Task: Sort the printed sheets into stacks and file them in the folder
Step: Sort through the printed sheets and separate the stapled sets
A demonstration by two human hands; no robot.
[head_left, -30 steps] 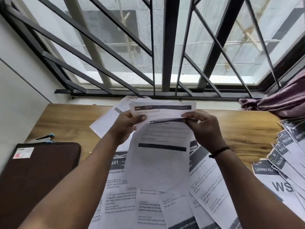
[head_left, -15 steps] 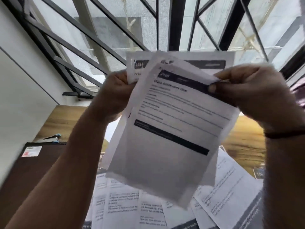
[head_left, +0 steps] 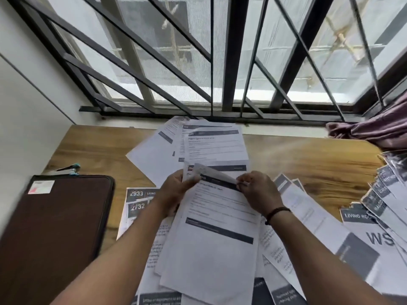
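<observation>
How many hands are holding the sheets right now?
2. The left hand grips the left top edge of the held sheets, and the right hand pinches their right top corner, above the wooden table.

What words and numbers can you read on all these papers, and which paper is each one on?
"2933" and "LIVING": top sheet at left.
"2732": sheet just below it.
"LIVING RO...", cut off: sheet at right.
"WS", cut off: big sheet at right.
Held sheets, gripped by the left hand and right hand: too blurred.
Stack by the window: too blurred.
Sticker on the brown folder: unreadable.
</observation>
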